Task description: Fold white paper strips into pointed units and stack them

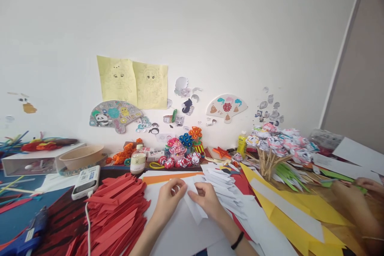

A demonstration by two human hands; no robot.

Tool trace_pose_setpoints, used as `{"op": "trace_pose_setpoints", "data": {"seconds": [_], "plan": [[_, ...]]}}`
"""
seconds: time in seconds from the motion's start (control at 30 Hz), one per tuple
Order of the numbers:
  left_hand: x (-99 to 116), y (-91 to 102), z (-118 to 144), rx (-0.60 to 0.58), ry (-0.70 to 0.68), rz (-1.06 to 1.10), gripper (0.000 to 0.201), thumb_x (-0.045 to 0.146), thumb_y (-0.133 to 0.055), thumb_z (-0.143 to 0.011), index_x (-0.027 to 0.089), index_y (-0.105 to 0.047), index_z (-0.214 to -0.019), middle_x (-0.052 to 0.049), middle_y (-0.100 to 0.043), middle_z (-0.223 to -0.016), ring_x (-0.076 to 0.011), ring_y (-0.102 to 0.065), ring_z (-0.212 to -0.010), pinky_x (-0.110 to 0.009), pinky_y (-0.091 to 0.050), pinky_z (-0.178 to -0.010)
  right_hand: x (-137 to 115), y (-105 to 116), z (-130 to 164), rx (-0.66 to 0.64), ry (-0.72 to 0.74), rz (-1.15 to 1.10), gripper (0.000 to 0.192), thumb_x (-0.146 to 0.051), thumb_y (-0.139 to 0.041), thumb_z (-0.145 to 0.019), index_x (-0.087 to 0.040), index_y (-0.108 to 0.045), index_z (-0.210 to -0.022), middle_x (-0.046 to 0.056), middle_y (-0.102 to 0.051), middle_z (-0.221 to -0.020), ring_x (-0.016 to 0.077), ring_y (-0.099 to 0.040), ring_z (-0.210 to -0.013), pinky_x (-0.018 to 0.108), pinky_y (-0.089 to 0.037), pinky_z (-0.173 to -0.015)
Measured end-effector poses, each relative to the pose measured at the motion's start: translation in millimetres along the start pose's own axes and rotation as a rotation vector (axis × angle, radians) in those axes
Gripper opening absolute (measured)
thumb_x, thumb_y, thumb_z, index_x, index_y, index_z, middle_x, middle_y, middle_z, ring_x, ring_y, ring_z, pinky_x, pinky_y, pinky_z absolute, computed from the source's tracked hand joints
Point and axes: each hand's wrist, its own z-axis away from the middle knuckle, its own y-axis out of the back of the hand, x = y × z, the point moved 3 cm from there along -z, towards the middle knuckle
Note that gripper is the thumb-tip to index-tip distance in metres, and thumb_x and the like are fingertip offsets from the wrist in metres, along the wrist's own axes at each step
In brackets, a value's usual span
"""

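between left hand (168,200) and right hand (207,201), pinched, sits white paper strip (192,198).

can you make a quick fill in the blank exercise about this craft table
1. Both hands, the left hand and the right hand, pinch a piece of ____ paper.
2. The big pile of folded strips left of the hands is ____ in colour.
3. The power bank has a ____ cable plugged in.
4. The paper flowers at the right stand on wooden ____.

Missing words: white; red; white; sticks
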Motion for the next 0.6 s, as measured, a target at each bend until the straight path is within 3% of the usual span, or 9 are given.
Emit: {"op": "trace_pose_setpoints", "data": {"seconds": [0.1, 0.2, 0.3, 0.4, 0.47, 0.6], "plan": [[-2.8, -0.5, -0.5, -0.026, 0.004, -0.003, 0.024, 0.041, -0.063, -0.073, 0.017, -0.061, -0.072, 0.001, -0.058, -0.061, -0.0124, -0.048, -0.055, -0.022, -0.034, -0.052, 0.0, 2.5, -0.6, 0.017, 0.001, 0.010, 0.033, -0.033, -0.062, -0.075, -0.017, -0.044, -0.053, -0.006, -0.030, -0.053, 0.0094, -0.030, -0.051, 0.023, -0.021, -0.048], [-10.2, -3.2, -1.5, -0.054, 0.069, 0.138, 0.027, 0.044, -0.061, -0.075, 0.017, -0.056, -0.076, 0.001, -0.059, -0.060, -0.0120, -0.050, -0.053, -0.021, -0.035, -0.050, 4.0, 9.2, -2.6, 0.104, -0.026, 0.002, 0.019, -0.033, -0.067, -0.072, -0.015, -0.064, -0.075, 0.001, -0.056, -0.068, 0.0145, -0.048, -0.063, 0.025, -0.036, -0.057], [-18.7, -6.1, -3.0, -0.042, 0.155, 0.339, 0.031, 0.046, -0.062, -0.074, 0.018, -0.050, -0.078, -0.001, -0.065, -0.064, -0.0125, -0.053, -0.052, -0.021, -0.038, -0.048, 12.5, 14.7, -4.7, 0.203, -0.118, -0.106, 0.036, -0.039, -0.071, -0.069, -0.016, -0.063, -0.096, 0.005, -0.063, -0.083, 0.0163, -0.056, -0.064, 0.027, -0.043, -0.059], [-25.2, -10.1, -3.2, -0.027, 0.267, 0.498, 0.036, 0.047, -0.069, -0.068, 0.018, -0.048, -0.073, -0.005, -0.070, -0.069, -0.0136, -0.059, -0.055, -0.022, -0.041, -0.049, 22.3, 11.9, -4.4, 0.226, -0.286, -0.330, 0.053, -0.046, -0.072, -0.067, -0.016, -0.054, -0.106, 0.002, -0.062, -0.075, 0.0130, -0.054, -0.048, 0.025, -0.040, -0.045], [-27.3, -13.9, -2.3, -0.037, 0.323, 0.565, 0.038, 0.047, -0.072, -0.064, 0.017, -0.050, -0.072, -0.006, -0.071, -0.072, -0.0149, -0.062, -0.060, -0.022, -0.043, -0.051, 23.3, 6.2, -3.7, 0.157, -0.300, -0.430, 0.052, -0.048, -0.071, -0.068, -0.015, -0.053, -0.104, 0.001, -0.062, -0.071, 0.0123, -0.054, -0.047, 0.023, -0.040, -0.044], [-26.5, -19.3, -0.6, -0.074, 0.303, 0.565, 0.038, 0.048, -0.073, -0.064, 0.015, -0.054, -0.064, -0.005, -0.070, -0.068, -0.0118, -0.058, -0.053, -0.021, -0.041, -0.049, 18.0, -0.9, -3.1, -0.008, -0.195, -0.418, 0.040, -0.050, -0.069, -0.071, -0.011, -0.058, -0.074, 0.006, -0.064, -0.067, 0.0116, -0.054, -0.047, 0.024, -0.041, -0.046]]}}
